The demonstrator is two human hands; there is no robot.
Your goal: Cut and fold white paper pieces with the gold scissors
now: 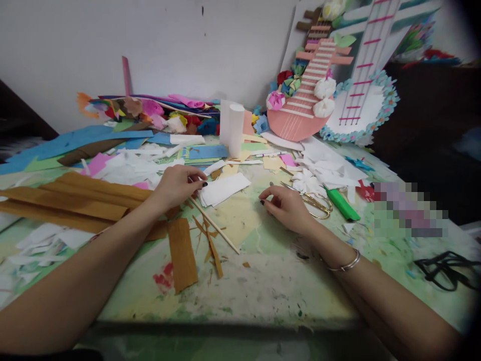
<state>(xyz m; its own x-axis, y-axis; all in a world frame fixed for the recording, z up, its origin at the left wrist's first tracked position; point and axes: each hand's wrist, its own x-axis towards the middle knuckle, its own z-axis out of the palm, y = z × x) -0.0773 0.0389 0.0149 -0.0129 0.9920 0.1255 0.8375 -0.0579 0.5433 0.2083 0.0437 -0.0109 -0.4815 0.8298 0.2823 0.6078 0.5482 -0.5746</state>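
Note:
My left hand (pixel 179 186) is closed at the left end of a small stack of white paper pieces (pixel 227 189), thumb and fingertips at its edge. A thin wooden stick (pixel 215 224) lies slantwise just below that hand. My right hand (pixel 284 206) hovers over or rests on the table with loosely curled fingers, and I see nothing in it. Gold-handled scissors (pixel 318 204) lie just beyond the right hand. A brown crepe paper strip (pixel 182 255) and thin brown scraps (pixel 213 248) lie nearer to me.
Folded brown crepe paper (pixel 86 200) spreads at left. White scraps (pixel 128 165) cover the back. A white paper roll (pixel 236 131) stands upright. A green-handled tool (pixel 341 203), black-framed glasses (pixel 449 271) and paper instruments (pixel 306 110) are at right. The table's front edge (pixel 225 323) is near me.

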